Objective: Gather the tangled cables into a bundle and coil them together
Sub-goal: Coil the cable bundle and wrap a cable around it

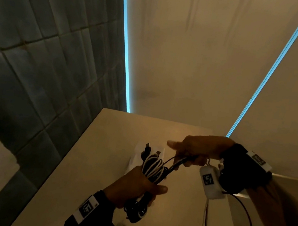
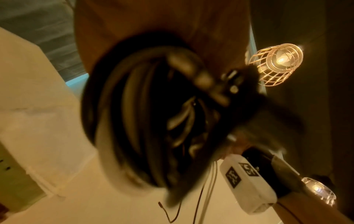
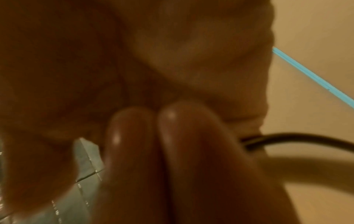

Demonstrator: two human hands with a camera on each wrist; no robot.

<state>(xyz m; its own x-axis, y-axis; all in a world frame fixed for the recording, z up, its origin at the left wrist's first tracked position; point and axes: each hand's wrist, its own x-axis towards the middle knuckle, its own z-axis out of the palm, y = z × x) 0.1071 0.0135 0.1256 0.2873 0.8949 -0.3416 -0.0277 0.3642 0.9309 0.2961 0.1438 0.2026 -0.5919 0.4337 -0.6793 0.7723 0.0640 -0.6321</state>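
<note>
My left hand (image 1: 136, 187) grips a bundle of black and white cables (image 1: 152, 169) upright over the beige table (image 1: 103, 145); loops stick out above my fist and hang below it. In the left wrist view the black coil (image 2: 138, 115) fills the middle, blurred. My right hand (image 1: 194, 151), up and right of the bundle, holds a black cable end (image 1: 177, 164) that runs back to the bundle, index finger stretched left. The right wrist view shows curled fingers (image 3: 172, 136) closed on that black cable (image 3: 298, 137).
Grey-green tiled wall (image 1: 38, 63) stands left of the table. A pale wall with blue light strips (image 1: 127, 54) rises behind. Thin wires (image 1: 244, 216) trail from my right wrist device (image 1: 211, 181). A caged lamp (image 2: 277, 63) glows in the left wrist view.
</note>
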